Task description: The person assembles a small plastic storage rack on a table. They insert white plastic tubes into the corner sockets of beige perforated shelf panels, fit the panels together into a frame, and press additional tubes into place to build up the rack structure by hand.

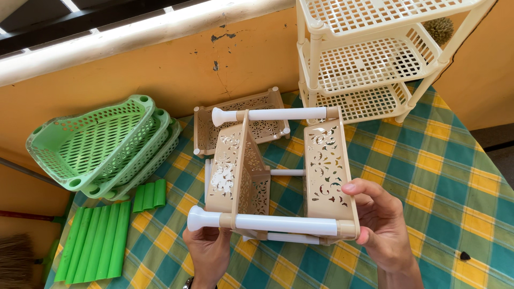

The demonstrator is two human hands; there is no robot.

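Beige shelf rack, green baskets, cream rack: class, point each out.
beige shelf rack (324, 171), head view, on its right pierced shelf panel.
green baskets (91, 142), head view, on the top basket's mesh floor.
cream rack (369, 64), head view, on its middle shelf's grid.

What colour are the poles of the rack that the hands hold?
The poles are white, joining beige trays; the head view shows this.

Bright, even daylight, soft short shadows, sharp focus throughout, mild wide-angle bending toward the edges.
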